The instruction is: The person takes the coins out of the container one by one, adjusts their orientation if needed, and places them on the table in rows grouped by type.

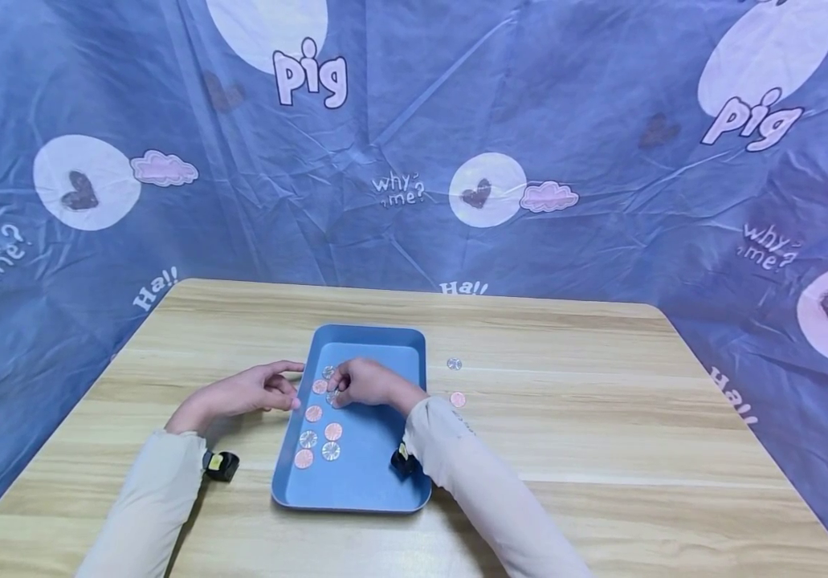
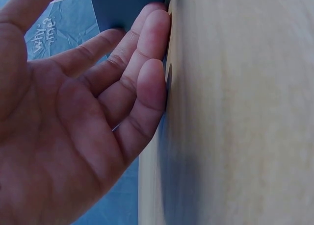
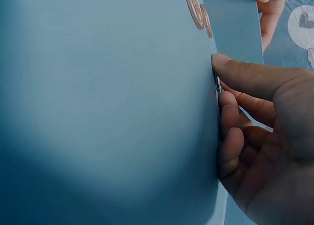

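A blue tray [image 1: 377,482] lies on the table with two uneven columns of silver and copper-coloured coins along its left side. Inside it, my right hand [image 1: 366,381] reaches down from the right, its thumb and fingers bent around a silver coin [image 1: 332,398] at the tray floor. That coin [image 3: 219,84] shows edge-on between thumb and fingers in the right wrist view. Just beside it are a copper coin [image 1: 320,387] and another silver coin [image 1: 328,372]. My left hand [image 1: 247,393] rests at the tray's left wall, fingers loosely bent and holding nothing; its palm [image 2: 64,137] faces the left wrist camera.
Right of the tray, a silver coin [image 1: 454,364] and a copper coin [image 1: 458,399] lie on the wooden table [image 1: 601,417]. A blue printed cloth [image 1: 414,120] hangs behind the table. Each wrist wears a small black camera, the left one [image 1: 222,466] near the tabletop.
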Action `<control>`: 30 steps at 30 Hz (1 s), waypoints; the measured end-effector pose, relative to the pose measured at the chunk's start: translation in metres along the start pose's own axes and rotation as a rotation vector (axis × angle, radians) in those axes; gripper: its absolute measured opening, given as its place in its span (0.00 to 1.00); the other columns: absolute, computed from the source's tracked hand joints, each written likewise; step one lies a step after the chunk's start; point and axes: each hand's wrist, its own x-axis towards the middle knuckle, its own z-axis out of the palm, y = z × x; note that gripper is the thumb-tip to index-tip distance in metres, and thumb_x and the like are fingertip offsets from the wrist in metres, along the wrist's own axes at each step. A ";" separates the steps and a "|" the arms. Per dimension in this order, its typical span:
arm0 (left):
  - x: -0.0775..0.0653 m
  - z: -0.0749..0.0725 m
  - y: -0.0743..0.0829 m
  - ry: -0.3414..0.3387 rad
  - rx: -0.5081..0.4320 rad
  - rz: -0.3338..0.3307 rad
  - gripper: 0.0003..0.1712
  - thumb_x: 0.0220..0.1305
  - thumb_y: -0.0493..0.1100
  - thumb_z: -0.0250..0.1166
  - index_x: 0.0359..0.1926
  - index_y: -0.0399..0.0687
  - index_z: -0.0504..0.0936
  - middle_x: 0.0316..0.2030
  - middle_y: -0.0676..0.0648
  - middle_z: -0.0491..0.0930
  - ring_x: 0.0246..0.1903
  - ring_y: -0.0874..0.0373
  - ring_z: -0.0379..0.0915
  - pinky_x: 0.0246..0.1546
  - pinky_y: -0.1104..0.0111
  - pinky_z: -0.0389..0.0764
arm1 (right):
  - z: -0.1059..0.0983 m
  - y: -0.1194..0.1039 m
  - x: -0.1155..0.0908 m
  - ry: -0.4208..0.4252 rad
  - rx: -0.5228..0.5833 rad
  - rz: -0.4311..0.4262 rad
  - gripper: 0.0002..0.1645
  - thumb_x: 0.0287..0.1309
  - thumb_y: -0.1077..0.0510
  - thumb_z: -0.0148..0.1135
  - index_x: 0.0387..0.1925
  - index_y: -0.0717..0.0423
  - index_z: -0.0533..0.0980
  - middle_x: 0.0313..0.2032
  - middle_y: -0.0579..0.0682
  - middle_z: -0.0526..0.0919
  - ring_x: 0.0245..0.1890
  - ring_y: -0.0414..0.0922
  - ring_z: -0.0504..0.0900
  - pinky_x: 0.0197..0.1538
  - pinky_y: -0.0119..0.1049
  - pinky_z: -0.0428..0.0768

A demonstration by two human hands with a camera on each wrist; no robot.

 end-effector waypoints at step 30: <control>-0.004 -0.001 0.003 -0.045 -0.011 0.052 0.45 0.63 0.52 0.64 0.70 0.32 0.55 0.42 0.47 0.80 0.39 0.62 0.73 0.38 0.68 0.70 | -0.005 -0.006 -0.005 -0.115 -0.199 -0.029 0.07 0.60 0.59 0.64 0.38 0.48 0.74 0.32 0.43 0.75 0.32 0.38 0.72 0.38 0.28 0.70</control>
